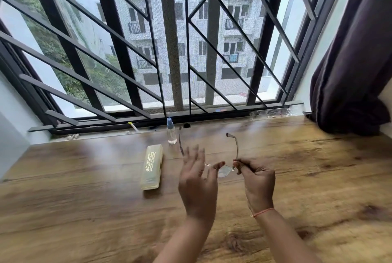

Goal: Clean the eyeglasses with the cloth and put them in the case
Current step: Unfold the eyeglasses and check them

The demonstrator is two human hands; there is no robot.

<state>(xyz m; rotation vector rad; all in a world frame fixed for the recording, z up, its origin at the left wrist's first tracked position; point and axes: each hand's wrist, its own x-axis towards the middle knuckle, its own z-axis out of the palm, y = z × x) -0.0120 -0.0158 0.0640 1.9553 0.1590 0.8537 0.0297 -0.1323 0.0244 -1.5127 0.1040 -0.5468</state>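
The eyeglasses (pixel 224 171) have thin brown temples and clear lenses, and are held above the wooden table with the temples unfolded and pointing away from me. My right hand (pixel 257 182) pinches the frame at its right hinge. My left hand (pixel 198 180) is blurred, its fingers spread, with the thumb tip touching the lens near the bridge. A pale yellow glasses case (pixel 152 166) lies shut on the table, left of my hands. No cloth is in sight.
A small clear spray bottle (pixel 171 132) with a blue cap stands behind the case near the window sill. The wooden table (pixel 84 199) spreads wide on both sides. A dark curtain (pixel 352 61) hangs at the right, over the table's far corner.
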